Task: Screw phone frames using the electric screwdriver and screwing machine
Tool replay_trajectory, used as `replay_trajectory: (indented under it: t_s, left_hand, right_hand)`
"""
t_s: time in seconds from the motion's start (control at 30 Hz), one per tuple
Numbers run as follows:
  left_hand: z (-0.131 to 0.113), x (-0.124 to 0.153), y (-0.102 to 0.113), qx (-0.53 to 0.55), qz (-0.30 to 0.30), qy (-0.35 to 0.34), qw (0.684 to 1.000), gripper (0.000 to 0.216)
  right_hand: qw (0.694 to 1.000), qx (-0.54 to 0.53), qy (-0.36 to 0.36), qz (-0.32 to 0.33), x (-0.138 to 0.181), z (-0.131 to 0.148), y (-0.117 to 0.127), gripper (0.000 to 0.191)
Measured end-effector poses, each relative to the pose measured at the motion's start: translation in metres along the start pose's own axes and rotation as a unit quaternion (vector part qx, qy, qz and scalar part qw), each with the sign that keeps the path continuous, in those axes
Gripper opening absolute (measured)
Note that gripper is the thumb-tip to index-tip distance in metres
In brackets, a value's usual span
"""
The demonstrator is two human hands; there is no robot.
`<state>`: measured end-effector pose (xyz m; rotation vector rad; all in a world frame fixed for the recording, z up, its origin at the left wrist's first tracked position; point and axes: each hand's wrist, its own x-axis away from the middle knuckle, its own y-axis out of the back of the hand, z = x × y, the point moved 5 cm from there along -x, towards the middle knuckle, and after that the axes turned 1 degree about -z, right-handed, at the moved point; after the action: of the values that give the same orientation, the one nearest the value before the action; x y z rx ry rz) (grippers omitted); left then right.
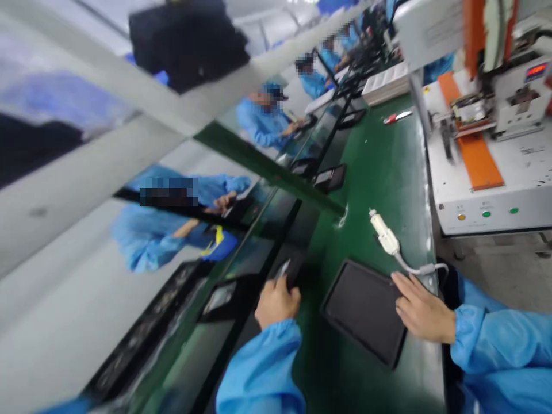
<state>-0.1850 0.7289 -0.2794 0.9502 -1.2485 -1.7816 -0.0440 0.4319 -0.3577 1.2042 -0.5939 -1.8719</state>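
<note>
A black rectangular tray (366, 307) with a raised rim lies tilted across the green bench, nothing visible inside it. Along its right edge rest the stretched fingers of my right hand (422, 307). My left hand (278, 302) is further left, at the belt, its fingers curled on the near end of a dark tray (294, 265); a pale, shiny patch shows in that tray, too blurred to name. Just beyond the black tray is a white electric screwdriver (384, 234), its cable running toward my right hand.
Similar dark trays with flat devices (221, 296) (330, 177) sit along the belt. A green post (276, 172) slants across the bench. A white machine (495, 172) with an orange strip stands at right. A red-handled tool (397, 117) lies further up. Co-workers in blue sit opposite.
</note>
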Motion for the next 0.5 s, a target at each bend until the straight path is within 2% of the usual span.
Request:
replay_trajectory:
  t_s: [0.07,0.13,0.27,0.37,0.43,0.5]
  left_hand:
    - [-0.008,0.026,0.018,0.013,-0.034,-0.002,0.999,0.046]
    - [-0.022,0.059,0.035,0.036,-0.066,-0.034,0.997,0.043]
    - [-0.06,0.143,0.06,0.092,-0.147,-0.133,0.976,0.038]
    - [-0.089,0.195,0.054,0.128,-0.177,-0.21,0.953,0.039]
    - [-0.108,0.218,0.038,0.147,-0.154,-0.237,0.948,0.041]
    - [-0.127,0.24,0.022,0.184,-0.134,-0.246,0.942,0.05]
  right_hand:
    - [1.0,-0.008,-0.006,-0.005,0.0,-0.005,0.002,0.023]
    - [0.999,-0.028,-0.013,-0.016,-0.001,-0.009,0.004,0.03]
    - [0.992,-0.104,-0.01,-0.07,0.004,-0.012,0.01,0.037]
    - [0.981,-0.153,-0.009,-0.117,0.007,-0.016,0.022,0.039]
    - [0.976,-0.158,-0.004,-0.148,0.0,-0.024,0.037,0.04]
    - [0.975,-0.137,0.005,-0.173,-0.022,-0.038,0.057,0.039]
